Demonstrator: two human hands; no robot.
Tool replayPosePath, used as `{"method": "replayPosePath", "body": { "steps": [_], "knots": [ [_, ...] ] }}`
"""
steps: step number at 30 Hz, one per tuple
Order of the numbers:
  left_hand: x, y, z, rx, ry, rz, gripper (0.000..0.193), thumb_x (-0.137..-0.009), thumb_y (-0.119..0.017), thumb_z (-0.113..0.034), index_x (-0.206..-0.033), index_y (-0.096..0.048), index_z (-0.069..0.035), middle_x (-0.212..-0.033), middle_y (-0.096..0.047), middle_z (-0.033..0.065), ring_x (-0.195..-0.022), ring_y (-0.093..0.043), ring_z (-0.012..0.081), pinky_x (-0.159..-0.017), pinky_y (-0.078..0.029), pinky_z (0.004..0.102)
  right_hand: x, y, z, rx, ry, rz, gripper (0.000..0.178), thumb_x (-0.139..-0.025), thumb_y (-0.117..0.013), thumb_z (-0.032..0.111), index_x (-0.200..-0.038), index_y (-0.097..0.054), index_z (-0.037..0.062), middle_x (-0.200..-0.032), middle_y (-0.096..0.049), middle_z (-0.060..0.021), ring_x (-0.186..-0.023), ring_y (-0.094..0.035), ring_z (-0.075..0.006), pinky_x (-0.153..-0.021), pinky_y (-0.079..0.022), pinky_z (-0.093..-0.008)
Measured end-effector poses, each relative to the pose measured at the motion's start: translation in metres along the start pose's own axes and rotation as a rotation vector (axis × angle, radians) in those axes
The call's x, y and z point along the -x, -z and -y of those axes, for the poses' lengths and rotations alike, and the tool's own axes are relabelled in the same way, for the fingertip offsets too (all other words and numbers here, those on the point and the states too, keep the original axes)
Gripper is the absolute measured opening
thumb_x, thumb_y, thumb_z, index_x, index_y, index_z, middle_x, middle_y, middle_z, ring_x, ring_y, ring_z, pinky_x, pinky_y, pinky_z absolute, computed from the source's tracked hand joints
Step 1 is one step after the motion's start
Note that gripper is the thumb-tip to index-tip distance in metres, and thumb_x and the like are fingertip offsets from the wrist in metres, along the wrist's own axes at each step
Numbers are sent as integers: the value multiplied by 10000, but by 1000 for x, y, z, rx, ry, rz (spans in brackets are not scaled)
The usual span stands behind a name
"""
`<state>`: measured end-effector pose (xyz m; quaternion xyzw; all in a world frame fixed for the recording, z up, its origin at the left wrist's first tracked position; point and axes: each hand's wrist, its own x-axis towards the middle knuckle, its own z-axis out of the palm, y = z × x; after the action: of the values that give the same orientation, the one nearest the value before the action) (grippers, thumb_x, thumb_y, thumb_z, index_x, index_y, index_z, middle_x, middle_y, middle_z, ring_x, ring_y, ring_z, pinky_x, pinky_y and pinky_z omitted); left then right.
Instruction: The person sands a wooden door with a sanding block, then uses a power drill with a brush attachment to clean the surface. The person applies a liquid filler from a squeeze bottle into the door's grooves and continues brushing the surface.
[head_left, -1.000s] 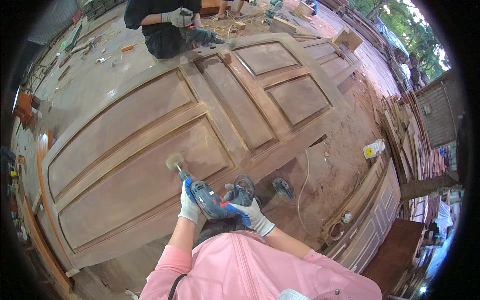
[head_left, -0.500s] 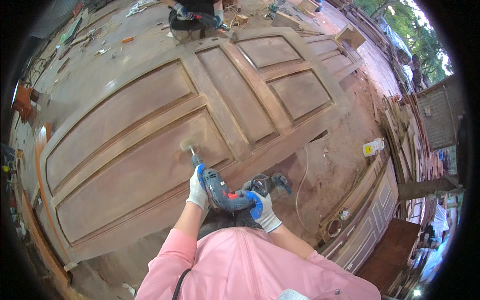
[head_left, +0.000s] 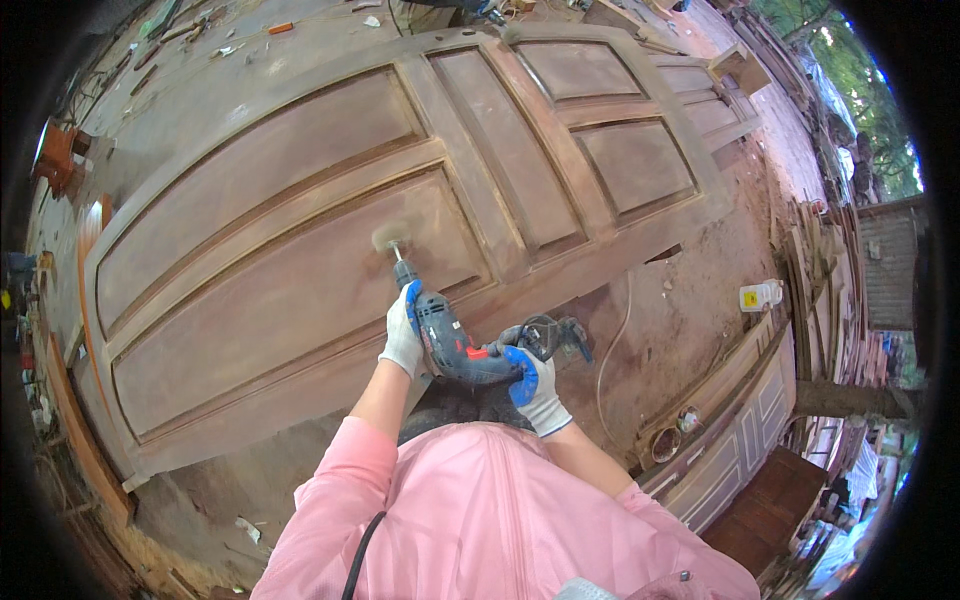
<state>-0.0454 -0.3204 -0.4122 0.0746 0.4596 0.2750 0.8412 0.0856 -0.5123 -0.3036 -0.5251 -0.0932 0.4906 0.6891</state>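
A dark power drill (head_left: 443, 338) with a red trigger area is held in both hands, pointing away from me. My left hand (head_left: 403, 332), in a white glove with blue palm coating, closes round the drill's front body behind the chuck. My right hand (head_left: 538, 390), gloved alike, grips the rear handle; its fingers are partly hidden. On the drill's shaft a round, pale, fuzzy sanding head (head_left: 390, 237) is at the surface of a recessed panel of a large brown wooden door (head_left: 330, 268). Pale dust blurs the panel around it.
Beyond the large door lies another panelled door (head_left: 700, 95). A white jug (head_left: 760, 296) with a yellow label stands at right, near stacked boards (head_left: 820, 275). A pale cable (head_left: 613, 345) runs over the dusty ground. An orange wooden piece (head_left: 62, 160) stands far left.
My view has shifted, so the door sits higher and further right in the picture. The sanding head has moved slightly left across the panel. Another person at the far side has mostly left the view.
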Motion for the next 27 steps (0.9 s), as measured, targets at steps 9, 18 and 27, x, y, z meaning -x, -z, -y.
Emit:
{"method": "replayPosePath", "body": {
  "steps": [9,18,27],
  "knots": [
    [-9,15,6,60,-28,-3,313,-937,-695,-419,-937,-678,-107,-813,-723,102,-680,-703,276,-671,-615,427,-17,5,-4,-46,-83,12,215,-887,-654,27,-1097,-627,-7,-1010,-690,-106,-994,-713,-265,-956,-554,-403],
    [-7,64,-37,141,-174,-88,337,-930,-715,-413,-1009,-687,-87,-859,-723,118,-740,-709,295,-741,-608,451,-77,-25,-31,-67,-295,44,221,-911,-712,54,-1125,-675,15,-994,-719,-85,-947,-708,-207,-913,-556,-350],
    [-7,99,-112,-43,-244,-92,431,-944,-681,-463,-985,-660,-35,-845,-699,166,-706,-691,383,-685,-603,543,-112,-17,-32,1103,182,36,608,-903,-734,392,-1344,-566,8,-1271,-609,-258,-1208,-577,-399,-1047,-458,-478]
  ]
}}
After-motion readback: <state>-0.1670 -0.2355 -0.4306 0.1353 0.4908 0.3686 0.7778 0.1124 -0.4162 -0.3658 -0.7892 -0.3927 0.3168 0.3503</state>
